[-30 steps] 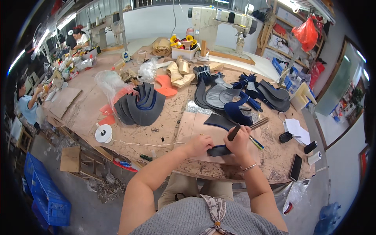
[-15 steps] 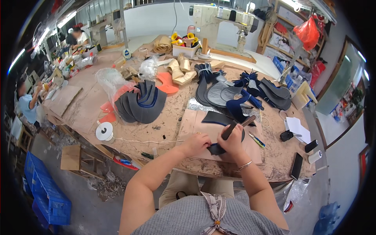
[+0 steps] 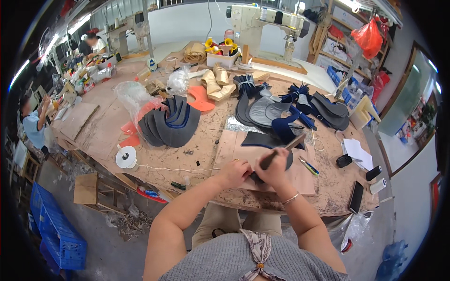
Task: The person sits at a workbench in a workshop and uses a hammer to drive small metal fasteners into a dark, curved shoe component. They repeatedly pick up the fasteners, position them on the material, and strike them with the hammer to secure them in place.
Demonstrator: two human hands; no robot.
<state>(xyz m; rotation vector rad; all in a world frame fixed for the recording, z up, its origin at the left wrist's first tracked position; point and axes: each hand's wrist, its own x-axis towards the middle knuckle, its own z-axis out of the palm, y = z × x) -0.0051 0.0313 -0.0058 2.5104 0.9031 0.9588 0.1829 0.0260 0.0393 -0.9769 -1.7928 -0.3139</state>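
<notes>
My right hand is shut on a hammer with a dark grip and wooden handle, its head pointing up to the right. My left hand presses a small dark leather piece down on a brown cardboard mat at the table's near edge. Both hands touch over that piece, which they mostly hide. A larger black leather piece lies just beyond them on the mat.
A stack of dark curved cut pieces lies to the left, more dark pieces behind. A white thread spool, a sewing machine, a phone and a pen are about. Another person works at far left.
My hands and the hammer have shifted slightly nearer the table's front edge, and the hammer's handle has tilted lower. The left hand stays on the small dark piece.
</notes>
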